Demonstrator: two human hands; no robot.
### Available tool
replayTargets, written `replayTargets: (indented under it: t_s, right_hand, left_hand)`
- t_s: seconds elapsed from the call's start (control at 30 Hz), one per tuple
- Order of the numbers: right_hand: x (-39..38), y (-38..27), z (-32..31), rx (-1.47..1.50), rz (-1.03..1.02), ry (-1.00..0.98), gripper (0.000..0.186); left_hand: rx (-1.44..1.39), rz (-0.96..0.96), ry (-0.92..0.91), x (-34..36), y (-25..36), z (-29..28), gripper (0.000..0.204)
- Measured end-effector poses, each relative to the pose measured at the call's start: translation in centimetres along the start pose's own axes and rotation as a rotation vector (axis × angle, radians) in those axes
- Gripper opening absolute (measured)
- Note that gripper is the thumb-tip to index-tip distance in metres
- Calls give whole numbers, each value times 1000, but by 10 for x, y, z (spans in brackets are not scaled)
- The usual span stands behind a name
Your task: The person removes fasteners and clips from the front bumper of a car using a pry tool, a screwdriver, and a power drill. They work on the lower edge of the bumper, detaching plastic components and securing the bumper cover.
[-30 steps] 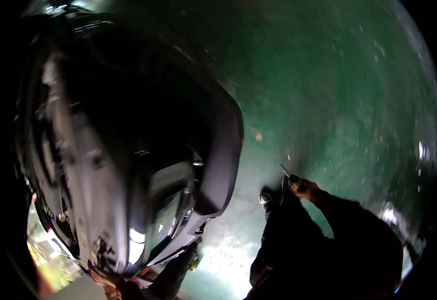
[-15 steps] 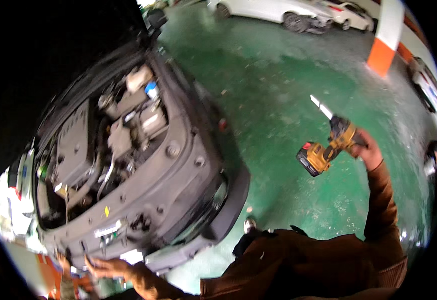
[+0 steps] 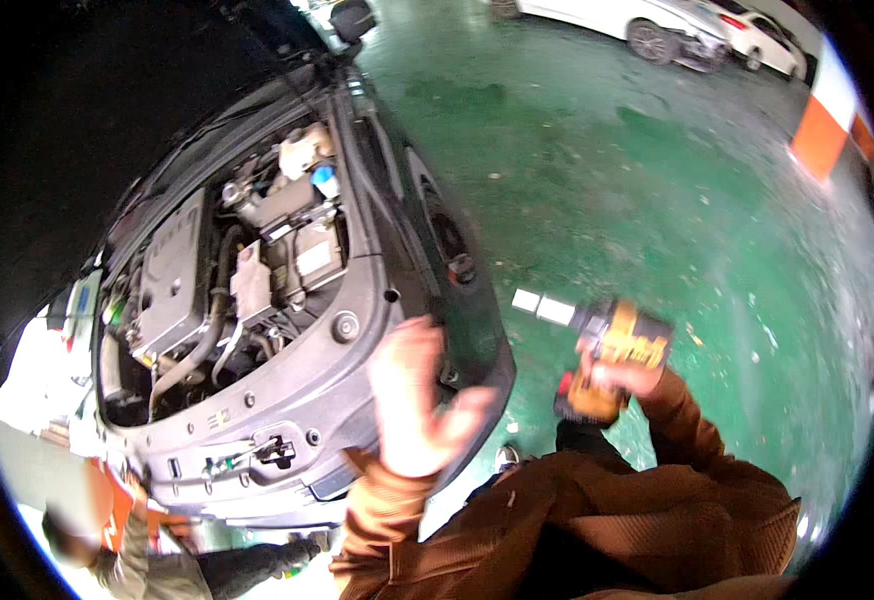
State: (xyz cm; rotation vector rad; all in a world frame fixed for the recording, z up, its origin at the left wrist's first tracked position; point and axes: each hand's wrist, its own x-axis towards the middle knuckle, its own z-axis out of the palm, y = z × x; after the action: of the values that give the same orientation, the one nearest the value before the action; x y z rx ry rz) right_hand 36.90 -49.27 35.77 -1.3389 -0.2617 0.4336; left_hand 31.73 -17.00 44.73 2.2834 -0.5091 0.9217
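My right hand (image 3: 629, 374) grips a yellow-and-black cordless impact wrench (image 3: 639, 332) by its handle. A long silver socket (image 3: 545, 306) on its nose points left toward the car, and its battery hangs at the bottom. My left hand (image 3: 415, 405) is raised over the front corner of a dark car (image 3: 422, 235), thumb spread away from the other fingers, holding nothing; it is blurred, and I cannot tell whether it touches the bodywork. Below the raised hood (image 3: 107, 120) lies the engine bay, with a grey engine cover (image 3: 175, 275) and a blue-capped reservoir (image 3: 325, 181).
Another person (image 3: 142, 545) crouches at the lower left, by the car's front, one hand near the bumper. Across the green floor (image 3: 597, 180) stand a white car (image 3: 597, 18) with a damaged end and an orange-and-white pillar (image 3: 822, 135).
The impact wrench has swung inward and down, its socket now pointing left. My left hand has moved from the front edge at the lower left rightward to the car's corner. The view has shifted.
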Motion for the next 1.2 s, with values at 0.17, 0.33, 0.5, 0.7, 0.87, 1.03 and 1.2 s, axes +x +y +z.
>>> replayTargets:
  t_s: [0.17,0.33,0.5,0.7,0.87,1.03,1.2]
  right_hand:
    - [46,26,-28,-95,-58,-559,38]
    - [95,4,-92,-199,-11,-637,30]
    - [138,-19,-126,-259,-173,-771,34]
    - [175,2,-131,-415,-265,-952,49]
    - [182,-21,-108,-307,-47,-931,46]
    - [183,-19,-70,-260,14,-724,44]
    - [187,-4,-63,-319,24,-691,60]
  left_hand:
    - [284,-82,-447,10,-1,132,24]
    - [313,-200,-407,30,-8,192,21]
    - [286,-285,-443,60,-2,214,18]
    - [309,-396,-379,41,1,216,10]
    - [267,-473,-342,44,-8,192,13]
    - [254,-568,-313,28,-29,180,16]
    - [156,-500,-374,41,-46,149,22]
